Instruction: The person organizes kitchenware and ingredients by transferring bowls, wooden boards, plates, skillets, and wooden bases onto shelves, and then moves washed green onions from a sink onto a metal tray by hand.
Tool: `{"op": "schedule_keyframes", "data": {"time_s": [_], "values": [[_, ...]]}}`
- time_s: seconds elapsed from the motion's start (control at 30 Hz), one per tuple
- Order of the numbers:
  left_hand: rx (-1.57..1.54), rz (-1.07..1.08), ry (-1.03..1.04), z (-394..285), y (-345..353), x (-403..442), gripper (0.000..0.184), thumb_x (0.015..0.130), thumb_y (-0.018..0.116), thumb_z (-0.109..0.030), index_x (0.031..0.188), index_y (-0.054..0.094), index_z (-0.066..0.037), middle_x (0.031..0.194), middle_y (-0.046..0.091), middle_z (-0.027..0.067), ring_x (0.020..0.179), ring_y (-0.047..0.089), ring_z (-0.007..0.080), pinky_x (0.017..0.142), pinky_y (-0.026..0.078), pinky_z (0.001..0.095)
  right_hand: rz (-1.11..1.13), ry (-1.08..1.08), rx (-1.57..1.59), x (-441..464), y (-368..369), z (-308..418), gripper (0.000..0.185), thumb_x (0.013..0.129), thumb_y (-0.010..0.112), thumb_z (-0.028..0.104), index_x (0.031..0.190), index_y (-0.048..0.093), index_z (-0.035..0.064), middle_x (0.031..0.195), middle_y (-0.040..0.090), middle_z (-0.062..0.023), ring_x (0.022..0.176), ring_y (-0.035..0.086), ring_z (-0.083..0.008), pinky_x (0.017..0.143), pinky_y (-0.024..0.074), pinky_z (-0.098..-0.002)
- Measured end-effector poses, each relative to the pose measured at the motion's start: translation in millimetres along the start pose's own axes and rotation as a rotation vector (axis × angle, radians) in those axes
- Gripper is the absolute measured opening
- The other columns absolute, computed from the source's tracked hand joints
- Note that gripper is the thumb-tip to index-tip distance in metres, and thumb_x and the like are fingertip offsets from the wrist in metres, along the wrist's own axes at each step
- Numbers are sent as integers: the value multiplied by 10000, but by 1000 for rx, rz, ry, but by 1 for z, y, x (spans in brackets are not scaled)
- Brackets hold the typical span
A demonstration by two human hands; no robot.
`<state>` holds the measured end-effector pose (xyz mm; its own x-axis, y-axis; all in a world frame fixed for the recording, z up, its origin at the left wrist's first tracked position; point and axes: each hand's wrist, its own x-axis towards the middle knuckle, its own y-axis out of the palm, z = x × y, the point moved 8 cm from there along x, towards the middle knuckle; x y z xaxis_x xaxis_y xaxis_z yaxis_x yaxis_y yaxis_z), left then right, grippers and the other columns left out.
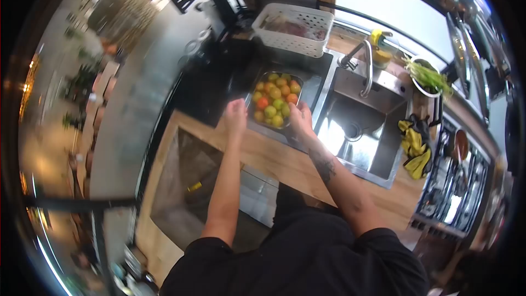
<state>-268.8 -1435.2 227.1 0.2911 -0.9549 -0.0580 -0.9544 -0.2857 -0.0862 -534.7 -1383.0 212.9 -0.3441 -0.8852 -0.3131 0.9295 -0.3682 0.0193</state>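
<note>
A rectangular metal pan full of red, orange and green tomatoes is in front of me, over the dark counter left of the sink. My right hand grips the pan's near right edge, thumb by the tomatoes. At the pan's left edge is my left hand, its fingers curled and slightly blurred. Its exact contact with the rim is hard to make out.
Right of the pan is a steel sink with a curved faucet. Behind the pan stands a white perforated basket. Yellow-black gloves lie right of the sink, below a bowl of greens. A wooden-edged opening lies near-left.
</note>
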Motion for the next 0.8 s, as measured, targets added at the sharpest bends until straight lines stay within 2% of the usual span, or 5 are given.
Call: {"op": "schedule_keyframes", "data": {"time_s": [0.1, 0.23, 0.33, 0.7, 0.8], "values": [[571, 66, 4, 36, 35, 91, 521, 989, 623, -452, 1172, 664, 34, 1057, 723, 121, 957, 679, 219, 832, 529, 354, -270, 43, -283, 59, 4, -56, 681, 952, 594, 417, 1353, 512, -128, 1270, 623, -342, 1225, 603, -455, 1024, 478, -444], [469, 461, -410, 116, 72, 129, 727, 957, 582, -569, 1381, 592, 23, 1360, 636, 185, 1244, 596, 270, 1045, 433, 374, -27, 427, -44, 99, 30, -140, 786, 997, 479, 536, 1493, 408, -71, 1512, 471, -257, 1417, 440, -346, 1146, 354, -397], [178, 483, -563, 92, 88, 102, 808, 935, 625, -546, 1473, 478, 38, 1532, 469, 185, 1435, 404, 248, 1203, 249, 384, -204, 211, 149, 96, 47, -127, 802, 1010, 436, 612, 1465, 459, -48, 1393, 573, -287, 1345, 519, -410, 1122, 388, -439], [-124, 521, -308, 4, 76, 90, 563, 1001, 610, -399, 1356, 576, 37, 1340, 625, 140, 1250, 573, 216, 1094, 417, 383, -134, 215, 54, 37, 40, 10, 840, 998, 433, 681, 1526, 403, 28, 1513, 460, -238, 1405, 443, -338, 1158, 350, -423], [-37, 455, -303, -22, 60, 74, 849, 912, 741, -401, 1512, 344, 50, 1466, 509, 139, 1304, 524, 263, 1112, 406, 372, -8, 198, 210, 23, 45, 20, 935, 972, 444, 723, 1601, 227, 64, 1569, 358, -222, 1438, 385, -356, 1168, 316, -537]]}}
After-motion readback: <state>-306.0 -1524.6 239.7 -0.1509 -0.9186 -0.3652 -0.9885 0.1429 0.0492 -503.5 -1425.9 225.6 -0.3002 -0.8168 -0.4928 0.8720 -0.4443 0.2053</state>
